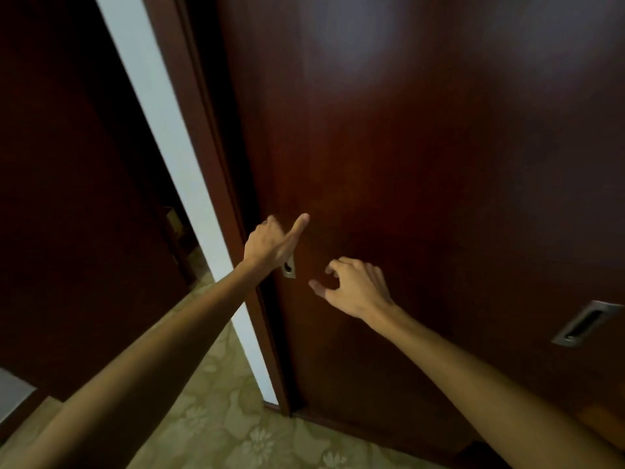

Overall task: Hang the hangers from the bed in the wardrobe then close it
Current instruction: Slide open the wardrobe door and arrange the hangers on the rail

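Wardrobe door [422,164] looks slid shut or nearly, no hangers in view, left hand [270,245] fingers curled at recessed pull [289,269], right hand [355,286] loose and empty beside it; likely final closing step.

Door: dark reddish-brown wooden wardrobe door [422,164], shut against its frame.
Left hand [270,247]: on small metal recessed handle [289,269], thumb raised.
Right hand [351,287]: loosely curled, holding nothing.

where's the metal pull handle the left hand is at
In the head view it is on the wardrobe door's left edge, centre-frame: the small recessed metal handle, partly covered by the left hand.
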{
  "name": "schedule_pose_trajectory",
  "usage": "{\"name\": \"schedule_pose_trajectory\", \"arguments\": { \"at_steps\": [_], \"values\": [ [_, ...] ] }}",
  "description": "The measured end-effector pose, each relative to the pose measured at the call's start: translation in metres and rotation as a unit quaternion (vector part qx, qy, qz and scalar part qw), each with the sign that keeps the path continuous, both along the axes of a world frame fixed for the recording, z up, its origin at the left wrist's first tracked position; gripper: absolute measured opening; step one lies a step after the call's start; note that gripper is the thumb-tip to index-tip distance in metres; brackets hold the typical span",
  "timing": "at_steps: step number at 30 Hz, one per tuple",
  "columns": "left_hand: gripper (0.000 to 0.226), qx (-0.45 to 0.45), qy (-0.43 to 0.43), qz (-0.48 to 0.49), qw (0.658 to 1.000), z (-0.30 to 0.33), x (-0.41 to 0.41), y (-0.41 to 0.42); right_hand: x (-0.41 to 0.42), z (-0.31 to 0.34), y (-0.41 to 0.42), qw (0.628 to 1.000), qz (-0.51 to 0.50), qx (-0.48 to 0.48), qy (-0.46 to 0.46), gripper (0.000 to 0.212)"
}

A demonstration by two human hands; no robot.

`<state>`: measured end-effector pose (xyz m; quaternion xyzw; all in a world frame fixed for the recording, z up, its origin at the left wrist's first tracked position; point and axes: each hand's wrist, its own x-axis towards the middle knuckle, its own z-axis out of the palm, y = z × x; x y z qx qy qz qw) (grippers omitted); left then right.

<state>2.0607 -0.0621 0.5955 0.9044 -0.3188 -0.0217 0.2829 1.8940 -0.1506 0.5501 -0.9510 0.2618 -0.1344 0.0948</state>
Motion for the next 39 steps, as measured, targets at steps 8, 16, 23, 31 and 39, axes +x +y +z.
{"name": "schedule_pose_trajectory", "arguments": {
  "at_steps": [8, 16, 23, 31, 39],
  "values": [
    [0.101, -0.078, 0.145, -0.034, 0.986, 0.007, 0.059, -0.003, 0.119, -0.018, 0.019, 0.989, -0.05, -0.087, 0.111, 0.069],
    [0.095, -0.1, 0.122, 0.001, 0.987, 0.005, 0.067, -0.011, 0.159, -0.058, 0.02, 0.982, -0.16, -0.046, 0.09, 0.055],
    [0.089, -0.131, 0.097, -0.014, 0.987, -0.004, 0.076, -0.013, 0.18, -0.063, 0.019, 0.978, -0.191, -0.026, 0.076, 0.034],
    [0.094, -0.175, 0.105, -0.065, 0.977, 0.001, 0.07, -0.017, 0.167, -0.071, 0.014, 0.971, -0.228, -0.03, 0.061, 0.031],
    [0.096, -0.178, 0.121, -0.113, 0.97, 0.005, 0.058, -0.02, 0.147, -0.046, 0.018, 0.974, -0.215, -0.042, 0.058, 0.043]
  ]
}}
